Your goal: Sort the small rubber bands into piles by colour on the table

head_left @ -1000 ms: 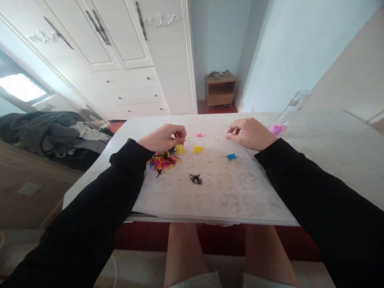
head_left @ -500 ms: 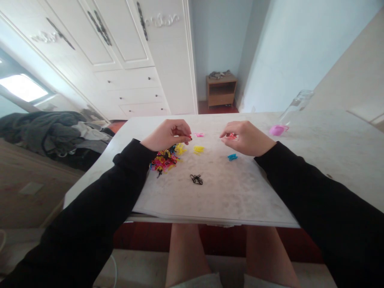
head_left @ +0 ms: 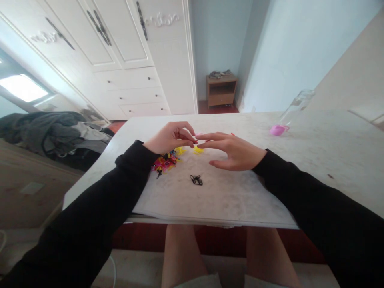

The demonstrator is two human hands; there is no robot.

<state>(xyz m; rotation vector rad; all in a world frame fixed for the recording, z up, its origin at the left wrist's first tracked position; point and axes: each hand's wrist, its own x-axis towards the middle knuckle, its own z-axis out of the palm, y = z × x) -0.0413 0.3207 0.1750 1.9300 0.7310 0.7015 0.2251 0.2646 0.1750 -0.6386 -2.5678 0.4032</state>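
Multicolored small pieces (head_left: 165, 163) lie heaped on a white table (head_left: 246, 200) beneath the left hand (head_left: 172, 138), whose thumb and fingertips pinch a red piece (head_left: 196, 142) too small to show its long axis. Black loops (head_left: 196, 180) stretch roughly left to right nearer the table's front edge. The right hand (head_left: 238, 153), fingers spread, points left, fingertips close by the red piece.
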